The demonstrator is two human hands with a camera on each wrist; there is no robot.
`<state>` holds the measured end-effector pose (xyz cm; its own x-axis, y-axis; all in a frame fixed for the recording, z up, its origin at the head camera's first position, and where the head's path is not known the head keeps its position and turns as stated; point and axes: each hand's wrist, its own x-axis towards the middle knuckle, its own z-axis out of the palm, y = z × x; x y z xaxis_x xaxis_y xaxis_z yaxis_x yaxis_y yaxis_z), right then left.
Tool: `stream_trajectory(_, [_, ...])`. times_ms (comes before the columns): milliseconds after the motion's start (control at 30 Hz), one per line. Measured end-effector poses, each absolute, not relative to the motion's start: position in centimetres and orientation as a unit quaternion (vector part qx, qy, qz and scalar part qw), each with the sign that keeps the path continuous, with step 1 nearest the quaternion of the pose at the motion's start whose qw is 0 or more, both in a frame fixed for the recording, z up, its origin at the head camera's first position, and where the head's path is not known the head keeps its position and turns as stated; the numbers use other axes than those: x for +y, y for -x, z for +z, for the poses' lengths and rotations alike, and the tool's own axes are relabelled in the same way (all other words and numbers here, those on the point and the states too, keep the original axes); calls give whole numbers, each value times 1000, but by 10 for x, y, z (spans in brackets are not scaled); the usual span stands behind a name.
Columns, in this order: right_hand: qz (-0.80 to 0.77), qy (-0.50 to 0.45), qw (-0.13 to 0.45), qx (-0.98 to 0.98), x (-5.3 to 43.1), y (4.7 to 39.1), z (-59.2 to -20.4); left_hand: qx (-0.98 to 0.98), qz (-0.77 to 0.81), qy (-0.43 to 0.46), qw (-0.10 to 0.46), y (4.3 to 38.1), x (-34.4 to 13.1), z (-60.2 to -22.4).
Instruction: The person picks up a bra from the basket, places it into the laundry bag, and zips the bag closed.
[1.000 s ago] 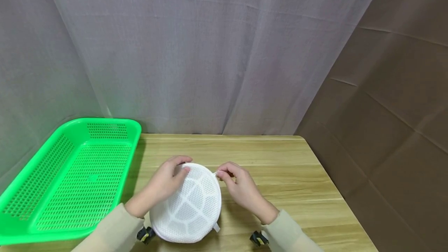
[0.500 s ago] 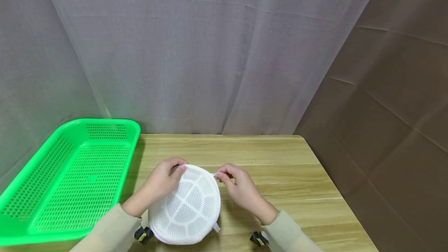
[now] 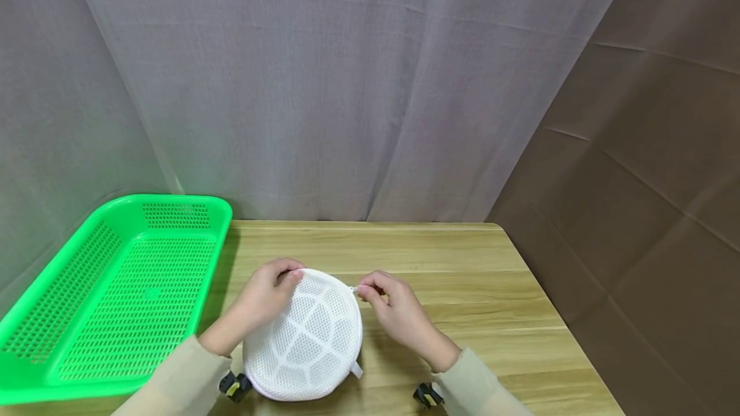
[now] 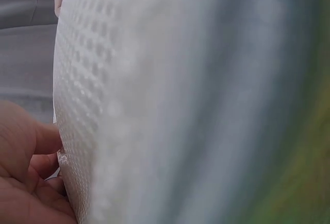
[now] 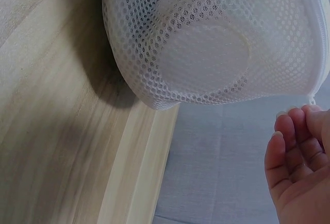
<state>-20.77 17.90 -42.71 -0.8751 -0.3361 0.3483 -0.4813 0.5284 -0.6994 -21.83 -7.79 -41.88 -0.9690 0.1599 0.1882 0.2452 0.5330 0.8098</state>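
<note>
A round white mesh laundry bag (image 3: 315, 339) stands tilted over the table, its ribbed flat face turned up toward the head camera. My left hand (image 3: 268, 294) grips its rim at the upper left, thumb on the near face and fingers behind. At the rim's upper right, my right hand (image 3: 396, 307) pinches the small white zipper pull (image 3: 354, 288) between thumb and fingertips. The right wrist view shows the zipper (image 5: 320, 33) along the bag's edge and a pale round shape (image 5: 203, 56) in the mesh. The bag fills most of the left wrist view, largely blurred.
A green plastic basket (image 3: 222, 230) with perforated sides stands left of the bag. The wooden table (image 3: 462, 262) ends at a grey curtain (image 3: 289, 82) behind, with a brown sheet (image 3: 647, 210) on the right. Black wrist mounts (image 3: 428, 395) sit by both sleeves.
The bag and my left hand have shifted slightly to the left. My right hand keeps its pinch on the zipper pull, almost in the same place.
</note>
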Motion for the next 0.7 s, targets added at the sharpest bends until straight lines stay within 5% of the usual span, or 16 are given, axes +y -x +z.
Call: stream_trajectory(700, [424,-230,79,-873,179,208,-428,-870,-488,67,24,221,-88,-419])
